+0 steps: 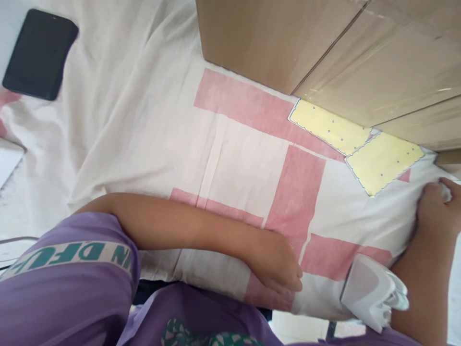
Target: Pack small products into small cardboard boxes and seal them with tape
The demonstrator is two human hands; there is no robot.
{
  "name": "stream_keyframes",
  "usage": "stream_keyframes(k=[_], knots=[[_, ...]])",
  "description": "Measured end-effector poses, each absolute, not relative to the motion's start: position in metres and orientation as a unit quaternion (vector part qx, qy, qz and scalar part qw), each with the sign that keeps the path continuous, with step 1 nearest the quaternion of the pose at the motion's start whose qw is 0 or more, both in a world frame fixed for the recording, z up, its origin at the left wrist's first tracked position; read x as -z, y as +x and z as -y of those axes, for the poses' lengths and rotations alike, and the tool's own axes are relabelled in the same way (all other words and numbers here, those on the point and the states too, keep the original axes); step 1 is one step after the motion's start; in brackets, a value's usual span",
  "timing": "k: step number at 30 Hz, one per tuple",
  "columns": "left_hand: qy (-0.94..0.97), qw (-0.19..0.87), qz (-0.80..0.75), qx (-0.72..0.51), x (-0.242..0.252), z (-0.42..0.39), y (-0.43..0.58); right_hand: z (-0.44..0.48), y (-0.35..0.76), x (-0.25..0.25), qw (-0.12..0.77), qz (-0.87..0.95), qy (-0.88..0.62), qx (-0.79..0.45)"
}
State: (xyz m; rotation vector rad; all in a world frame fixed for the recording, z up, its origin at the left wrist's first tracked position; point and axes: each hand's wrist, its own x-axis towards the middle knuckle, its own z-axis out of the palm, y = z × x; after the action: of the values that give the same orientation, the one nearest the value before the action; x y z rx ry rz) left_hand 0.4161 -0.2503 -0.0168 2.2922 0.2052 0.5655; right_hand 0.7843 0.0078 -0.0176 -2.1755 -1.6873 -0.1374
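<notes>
My left hand (pixel 277 264) rests on the cream and pink cloth (pixel 248 158) close to its near edge. Its fingers are curled in, and nothing shows in them. At the far right, my right hand (pixel 439 206) is bent closed, thumb and forefinger forming a small loop; the frame edge cuts it off, and what it holds, if anything, is hidden. Left of that hand lie two yellow cards (pixel 329 125) with scalloped blue borders and small dots, one overlapping the other. A white moulded object (pixel 370 290) stands beside my right forearm; I cannot tell its kind.
A large brown cardboard box (pixel 324 43) fills the back right, its lower edge right behind the yellow cards. A black phone (pixel 39 55) lies at the far left. Below it, a white flat-sided object (pixel 9 161) is cut off by the frame. Folds run through the cloth's left part.
</notes>
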Motion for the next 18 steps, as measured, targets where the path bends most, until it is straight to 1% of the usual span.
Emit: stream_keyframes(k=[6, 9, 14, 18], knots=[[0.895, 0.38, -0.081, -0.218, 0.018, 0.252, 0.417, -0.01, 0.781, 0.019, 0.177, 0.596, -0.781, 0.064], [0.893, 0.374, -0.09, -0.233, 0.018, 0.252, 0.416, -0.011, 0.778, 0.015, 0.156, 0.601, -0.782, 0.063], [0.898, 0.355, -0.077, -0.248, 0.015, 0.25, 0.411, -0.004, 0.769, 0.003, 0.056, 0.597, -0.798, 0.061], [0.909, 0.325, -0.082, -0.248, 0.014, 0.248, 0.409, 0.007, 0.757, -0.013, -0.013, 0.631, -0.774, 0.049]])
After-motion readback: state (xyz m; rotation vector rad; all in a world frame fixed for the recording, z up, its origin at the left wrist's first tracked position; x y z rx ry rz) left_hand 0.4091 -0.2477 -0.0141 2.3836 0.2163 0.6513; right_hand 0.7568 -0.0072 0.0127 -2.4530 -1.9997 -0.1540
